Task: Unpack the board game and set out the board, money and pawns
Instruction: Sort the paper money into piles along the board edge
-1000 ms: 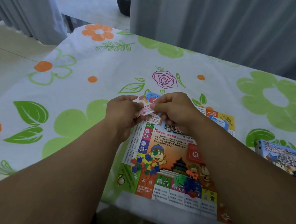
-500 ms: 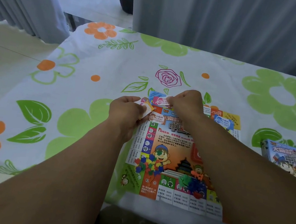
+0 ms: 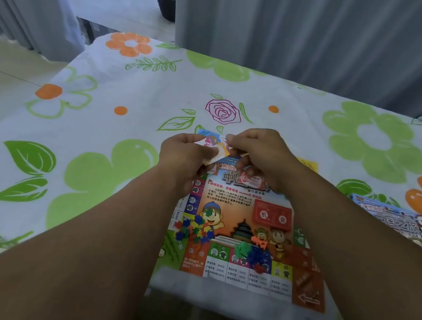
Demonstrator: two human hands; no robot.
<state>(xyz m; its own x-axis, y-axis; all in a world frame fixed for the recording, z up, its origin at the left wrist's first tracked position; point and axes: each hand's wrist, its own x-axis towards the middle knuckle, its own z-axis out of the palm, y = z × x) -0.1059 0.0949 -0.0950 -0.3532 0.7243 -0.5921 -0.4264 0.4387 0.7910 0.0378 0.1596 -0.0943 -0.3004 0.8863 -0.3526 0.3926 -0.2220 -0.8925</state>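
Observation:
The colourful game board (image 3: 246, 225) lies flat on the flowered tablecloth in front of me. My left hand (image 3: 185, 156) grips a small stack of paper money notes (image 3: 217, 148) above the board's far left corner. My right hand (image 3: 257, 150) pinches the top of that stack from the right, fingers curled. A pink note (image 3: 252, 179) lies on the board under my right hand. Small plastic pawns sit on the board in two heaps: a mixed red, blue and green heap (image 3: 191, 229) at the left and a green, blue and orange heap (image 3: 253, 251) in the middle.
The game box (image 3: 400, 223) lies on the table to the right of the board. A yellow note (image 3: 309, 165) shows behind my right wrist. Grey curtains hang behind the table (image 3: 101, 116). The table's near edge runs just below the board.
My right hand moved back from the far left of the board to the stack in my left hand. A pink note now lies on the board beneath it.

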